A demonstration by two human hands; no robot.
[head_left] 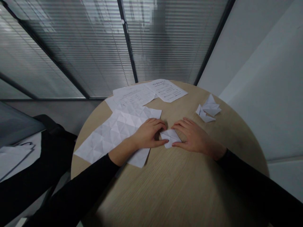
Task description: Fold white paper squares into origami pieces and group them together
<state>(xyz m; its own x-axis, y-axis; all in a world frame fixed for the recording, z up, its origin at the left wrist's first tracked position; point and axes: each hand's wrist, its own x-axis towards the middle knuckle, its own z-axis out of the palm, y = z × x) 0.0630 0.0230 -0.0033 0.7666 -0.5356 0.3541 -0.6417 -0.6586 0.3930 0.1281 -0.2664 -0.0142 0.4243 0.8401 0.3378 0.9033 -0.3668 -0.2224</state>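
Note:
A small piece of folded white paper point(170, 136) lies on the round wooden table between my two hands. My left hand point(150, 134) curves round its left side, thumb at the front edge and fingers at the back. From the right, my right hand point(190, 135) grips the other side in the same way, with the thumb low and the fingertips along the far edge. The paper shows diagonal folds and a pointed right corner. Its underside is hidden.
Left of my hands lies a large creased white sheet point(118, 126), partly under my left forearm. Printed sheets point(167, 90) overlap at the table's far side. Folded paper figures point(210, 105) sit at the back right. Beyond the wooden table point(184, 189) are glass panels with blinds point(94, 47).

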